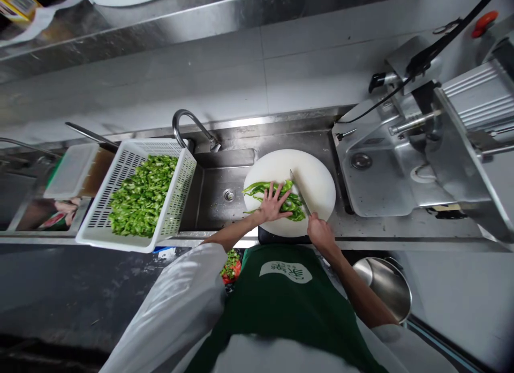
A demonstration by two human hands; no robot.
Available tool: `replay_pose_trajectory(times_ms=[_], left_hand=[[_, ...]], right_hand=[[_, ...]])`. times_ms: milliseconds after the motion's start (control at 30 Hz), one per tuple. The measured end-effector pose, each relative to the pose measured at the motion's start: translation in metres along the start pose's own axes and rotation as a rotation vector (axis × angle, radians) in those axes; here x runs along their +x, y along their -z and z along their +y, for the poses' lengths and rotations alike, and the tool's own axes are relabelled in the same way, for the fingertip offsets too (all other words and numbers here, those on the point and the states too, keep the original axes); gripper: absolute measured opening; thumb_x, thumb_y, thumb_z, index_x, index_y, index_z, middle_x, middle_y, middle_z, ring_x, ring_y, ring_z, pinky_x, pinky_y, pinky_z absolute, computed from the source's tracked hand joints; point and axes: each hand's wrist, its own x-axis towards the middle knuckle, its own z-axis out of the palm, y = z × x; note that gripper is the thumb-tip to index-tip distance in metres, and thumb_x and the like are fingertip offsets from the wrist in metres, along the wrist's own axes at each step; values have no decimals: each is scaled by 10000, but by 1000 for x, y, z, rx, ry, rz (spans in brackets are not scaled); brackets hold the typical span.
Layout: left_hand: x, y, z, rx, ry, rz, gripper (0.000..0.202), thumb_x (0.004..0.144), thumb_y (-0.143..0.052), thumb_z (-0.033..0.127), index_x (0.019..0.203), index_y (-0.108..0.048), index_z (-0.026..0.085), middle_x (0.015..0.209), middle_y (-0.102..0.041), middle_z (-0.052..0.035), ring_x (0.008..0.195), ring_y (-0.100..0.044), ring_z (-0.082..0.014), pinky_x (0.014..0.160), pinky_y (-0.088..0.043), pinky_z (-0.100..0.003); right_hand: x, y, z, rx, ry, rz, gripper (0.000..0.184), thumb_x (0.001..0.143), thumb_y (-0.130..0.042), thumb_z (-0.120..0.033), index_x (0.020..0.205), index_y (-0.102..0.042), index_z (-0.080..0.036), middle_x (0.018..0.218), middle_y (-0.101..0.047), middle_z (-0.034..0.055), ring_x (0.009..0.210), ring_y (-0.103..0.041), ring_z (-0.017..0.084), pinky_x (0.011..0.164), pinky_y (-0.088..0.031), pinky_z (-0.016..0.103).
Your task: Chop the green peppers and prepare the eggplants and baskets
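Pressing down with its fingers spread wide, the person's left hand (272, 207) lay palm-down on a bunch of long, bright green peppers (296, 206). These rested on a thick, round, white chopping board (315, 172), from its left edge to about its middle, nearer its front edge than its back. The right hand (320, 231), at the board's front right edge, was closed around the handle of a knife with a long grey metal blade (300, 191). That blade slanted across the board just beside the peppers' right ends, its tip toward the back edge.

Left of the board, a stainless steel sink basin (211, 201) showed its round drain. Beyond it, a white, slotted plastic basket (116, 243), full of chopped green pieces (144, 199), reached the counter's front edge. A curved chrome tap (195, 114) rose at the counter's back edge; a silver metal slicing machine (379, 193) stood toward the right end.
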Motion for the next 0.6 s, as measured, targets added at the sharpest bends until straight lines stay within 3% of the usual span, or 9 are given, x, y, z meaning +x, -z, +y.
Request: replay_pose_trajectory(times_ms=[100, 300, 433, 533, 600], left_hand=[[-2, -16, 13, 53, 66, 64, 993, 937, -551, 778, 1733, -244, 270, 1803, -142, -167, 1620, -70, -563, 1224, -220, -775], [48, -15, 37, 32, 183, 165, 843, 1003, -504, 693, 1712, -324, 274, 1777, -247, -162, 1607, -162, -540, 1200, -241, -798], [50, -10, 51, 19, 58, 162, 621, 1083, -456, 502, 1641, -467, 228, 1659, -468, -165, 1534, -355, -427, 1231, -290, -686], [40, -13, 53, -45, -2, 153, 510, 1112, -422, 383, 1582, -541, 227, 1413, -676, -145, 1371, -523, -339, 1188, -368, -566], [37, -16, 53, -108, 6, 156, 474, 1121, -409, 366, 1543, -582, 235, 1298, -728, -120, 1269, -577, -299, 1145, -404, -501]], right_hand=[[0, 5, 13, -11, -72, 30, 377, 1114, -286, -227, 1309, -572, -78, 1053, -762, 227, 1050, -765, 325, 929, -545, 394], [-1, 12, 36, 34, -194, 73, 396, 1116, -303, -245, 1309, -589, -50, 1083, -750, 252, 1056, -761, 330, 941, -544, 406], [-1, 4, 39, 61, -223, 66, 412, 1109, -287, -246, 1333, -583, -67, 1103, -751, 245, 1059, -757, 342, 944, -548, 433], [-1, 0, 39, 80, -225, 63, 408, 1105, -295, -255, 1335, -575, -68, 1102, -751, 242, 1056, -756, 351, 933, -554, 439], [-2, -1, 39, 81, -211, 72, 396, 1102, -303, -246, 1323, -576, -62, 1084, -753, 238, 1056, -758, 352, 926, -554, 431]])
